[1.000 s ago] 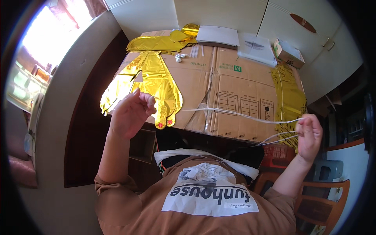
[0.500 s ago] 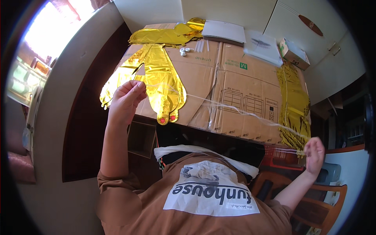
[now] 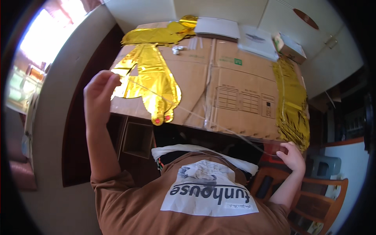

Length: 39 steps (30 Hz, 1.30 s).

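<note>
A thin, pale ribbon [image 3: 243,137] runs slanting between my two hands, across the front of the cardboard. My left hand [image 3: 101,92], raised at the left beside the table, is closed in a pinch on one end. At the lower right, my right hand [image 3: 291,157] pinches the ribbon near the table's front corner. Under the ribbon's left stretch lies a flat gold foil balloon [image 3: 152,72], its rounded, red-marked tip at the front edge. Close beyond my right hand, a long bundle of folded gold foil [image 3: 288,98] lies along the table's right side.
Flattened cardboard [image 3: 192,82] covers the table. Another gold foil piece [image 3: 150,36] lies at the far left, near small white rolls [image 3: 177,50]. White flat boxes [image 3: 217,28] and a tissue box [image 3: 290,47] line the back. A wooden chair [image 3: 329,203] stands at right.
My left hand has moved left, and my right hand has come inward to the left, away from the gold bundle's end. The ribbon now runs at a steeper slant.
</note>
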Tool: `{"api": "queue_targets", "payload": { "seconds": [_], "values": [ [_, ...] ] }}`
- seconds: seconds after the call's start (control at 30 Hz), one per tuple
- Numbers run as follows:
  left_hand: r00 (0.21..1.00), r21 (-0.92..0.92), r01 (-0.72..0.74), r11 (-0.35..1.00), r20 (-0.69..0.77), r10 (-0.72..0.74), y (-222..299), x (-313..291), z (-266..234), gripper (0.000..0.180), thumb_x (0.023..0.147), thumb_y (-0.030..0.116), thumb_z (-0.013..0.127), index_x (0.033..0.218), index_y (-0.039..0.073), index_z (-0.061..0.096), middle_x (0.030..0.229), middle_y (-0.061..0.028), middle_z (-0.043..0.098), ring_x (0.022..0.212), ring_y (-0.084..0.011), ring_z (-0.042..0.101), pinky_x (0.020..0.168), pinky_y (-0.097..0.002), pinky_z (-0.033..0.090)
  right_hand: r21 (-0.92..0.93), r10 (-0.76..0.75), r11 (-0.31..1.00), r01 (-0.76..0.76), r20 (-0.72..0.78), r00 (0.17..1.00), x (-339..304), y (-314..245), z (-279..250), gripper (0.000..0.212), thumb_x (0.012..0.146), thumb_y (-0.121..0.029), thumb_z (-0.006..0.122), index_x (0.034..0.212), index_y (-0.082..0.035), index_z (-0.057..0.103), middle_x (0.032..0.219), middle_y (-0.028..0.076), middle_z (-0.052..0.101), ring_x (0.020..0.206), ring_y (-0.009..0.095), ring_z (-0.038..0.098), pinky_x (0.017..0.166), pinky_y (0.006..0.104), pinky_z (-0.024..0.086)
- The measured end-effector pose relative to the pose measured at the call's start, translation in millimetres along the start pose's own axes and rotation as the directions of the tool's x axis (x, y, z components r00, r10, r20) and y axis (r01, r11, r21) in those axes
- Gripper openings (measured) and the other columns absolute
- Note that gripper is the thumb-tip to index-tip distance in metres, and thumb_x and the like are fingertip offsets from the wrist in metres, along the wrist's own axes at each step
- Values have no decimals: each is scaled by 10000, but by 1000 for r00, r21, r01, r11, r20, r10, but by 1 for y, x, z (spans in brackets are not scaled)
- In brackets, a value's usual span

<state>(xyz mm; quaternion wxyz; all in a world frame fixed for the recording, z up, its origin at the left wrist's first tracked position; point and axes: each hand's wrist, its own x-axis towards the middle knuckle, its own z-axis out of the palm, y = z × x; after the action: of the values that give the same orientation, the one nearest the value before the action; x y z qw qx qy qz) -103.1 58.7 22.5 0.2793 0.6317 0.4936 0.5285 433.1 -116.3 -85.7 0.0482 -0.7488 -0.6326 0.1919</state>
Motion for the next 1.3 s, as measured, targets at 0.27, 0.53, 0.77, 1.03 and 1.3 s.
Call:
{"api": "queue_targets", "payload": {
  "seconds": [0.27, 0.53, 0.77, 1.03, 1.3],
  "values": [
    [816, 27, -240, 970, 547, 186, 51, -37, 80, 123, 750, 56, 747, 796, 1, 647, 811, -66, 628, 751, -171, 621, 677, -283, 479, 849, -561, 122, 515, -369, 741, 39, -249, -21, 527, 917, -316, 598, 1289, 38, 479, 1121, 145, 588, 1104, 221, 544, 972, 319, 409],
    [887, -93, -184, 979, 414, 206, 20, -55, 87, 205, 725, -1, 747, 912, 18, 665, 871, -67, 640, 794, -162, 632, 693, -283, 486, 864, -547, 375, 337, -88, 833, 74, -259, 7, 219, 938, -192, 567, 1024, -2, 633, 752, 3, 621, 689, 73, 570, 621, 254, 476],
    [780, -690, 625, 365, 563, -272, -21, -71, 102, 134, 844, -28, 642, 977, -8, 642, 922, -60, 653, 800, -128, 631, 776, -258, 523, 608, -662, 471, 639, -235, 712, 56, -254, -5, 88, 871, -91, 605, 867, -3, 597, 699, 113, 608, 616, 243, 608, 573, 321, 466],
    [775, -656, 628, 418, 579, -255, -31, -74, 102, 99, 867, 52, 655, 950, -1, 644, 889, -47, 653, 789, -111, 623, 743, -237, 511, 534, -701, 591, 605, -30, 712, 71, -212, -21, 118, 879, -125, 587, 848, -11, 576, 854, 125, 575, 796, 284, 588, 687, 344, 461],
    [793, -498, 520, 693, 583, -176, -12, -75, 108, 89, 873, 76, 665, 920, 2, 645, 870, -17, 643, 780, -55, 583, 716, -189, 477, 824, -693, 366, 433, -69, 717, 77, -233, 1, 767, 802, -309, 732, 1406, -42, 341, 1273, 187, 529, 1249, 231, 471, 965, 340, 415]
  ]
}}
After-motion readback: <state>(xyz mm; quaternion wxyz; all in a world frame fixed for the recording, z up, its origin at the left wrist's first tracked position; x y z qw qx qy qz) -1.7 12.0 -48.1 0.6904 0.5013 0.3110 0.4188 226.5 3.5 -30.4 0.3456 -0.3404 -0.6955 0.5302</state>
